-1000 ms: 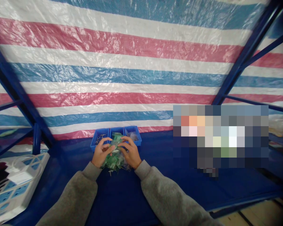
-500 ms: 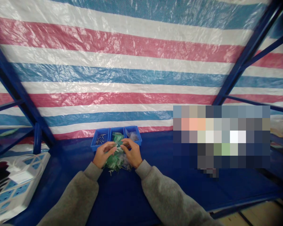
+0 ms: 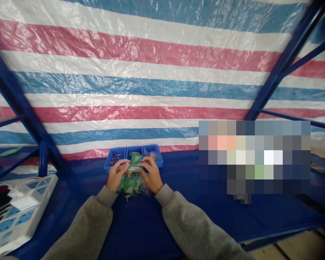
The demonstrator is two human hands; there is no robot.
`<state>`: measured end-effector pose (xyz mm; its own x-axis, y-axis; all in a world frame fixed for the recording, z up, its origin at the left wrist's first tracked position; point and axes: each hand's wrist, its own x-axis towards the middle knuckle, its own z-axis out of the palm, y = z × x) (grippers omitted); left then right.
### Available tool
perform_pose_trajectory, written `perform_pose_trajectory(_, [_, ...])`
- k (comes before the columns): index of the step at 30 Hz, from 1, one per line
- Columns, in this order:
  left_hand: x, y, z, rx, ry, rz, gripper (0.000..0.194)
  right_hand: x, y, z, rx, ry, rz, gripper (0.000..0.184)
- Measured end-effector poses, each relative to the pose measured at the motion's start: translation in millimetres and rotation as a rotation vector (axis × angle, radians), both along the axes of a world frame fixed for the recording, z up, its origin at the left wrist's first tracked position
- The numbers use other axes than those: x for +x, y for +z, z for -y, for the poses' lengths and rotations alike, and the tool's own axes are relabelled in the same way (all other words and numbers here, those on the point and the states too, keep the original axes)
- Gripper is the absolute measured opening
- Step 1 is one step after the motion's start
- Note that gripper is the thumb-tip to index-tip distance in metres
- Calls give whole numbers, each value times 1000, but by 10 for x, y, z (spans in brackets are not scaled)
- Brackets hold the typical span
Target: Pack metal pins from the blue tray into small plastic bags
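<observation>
My left hand (image 3: 116,177) and my right hand (image 3: 152,176) face each other above a pile of green see-through pieces (image 3: 130,185). Between their fingertips is a small pale, clear plastic piece (image 3: 134,169), pinched at both ends. Something small and red shows under the left fingertips, too small to name. Clear bits and several metal pins or screws (image 3: 127,198) lie at the pile's edges. Behind the hands stand three joined blue bins: the left bin (image 3: 107,164) has metal pins, the middle one green pieces (image 3: 135,157), the right one clear pieces (image 3: 152,156).
A white power strip (image 3: 32,225) with plugs and cables lies on the left of the blue table (image 3: 141,231). Blue metal posts (image 3: 43,159) rise at both sides. A striped plastic sheet (image 3: 151,86) hangs behind. A pixelated patch hides the right side.
The fingers have shifted on the pale piece, which now lies more level between both hands. My right fingertips have risen slightly. The bins and pile look the same.
</observation>
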<state>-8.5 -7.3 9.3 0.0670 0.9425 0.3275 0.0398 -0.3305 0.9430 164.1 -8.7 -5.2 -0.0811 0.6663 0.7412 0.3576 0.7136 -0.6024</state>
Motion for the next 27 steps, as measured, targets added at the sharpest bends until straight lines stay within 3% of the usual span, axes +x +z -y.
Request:
perform_pose_trajectory(3, [-1, -3, -1, 115, 11, -109, 30, -5, -29, -31, -64, -5, -34, 10])
perform_pose_trajectory(7, [-14, -13, -14, 259, 122, -273, 22, -19, -71, -57, -141, 28, -84, 10])
perform_pose_trajectory(12, [-30, -58, -36, 99, 93, -158, 28, -5, -53, -32, -193, 107, -145, 26])
perform_pose_trajectory(17, [-2, 0, 8, 16, 14, -22, 55, 19, -8, 3, 10, 68, 6, 37])
perform_pose_trajectory(21, [7, 25, 32, -1, -10, -3, 36, 10, -23, -13, 33, 61, 17, 20])
perform_pose_trajectory(27, [-18, -3, -5, 176, 39, -183, 24, -10, -68, -70, -201, 74, -160, 13])
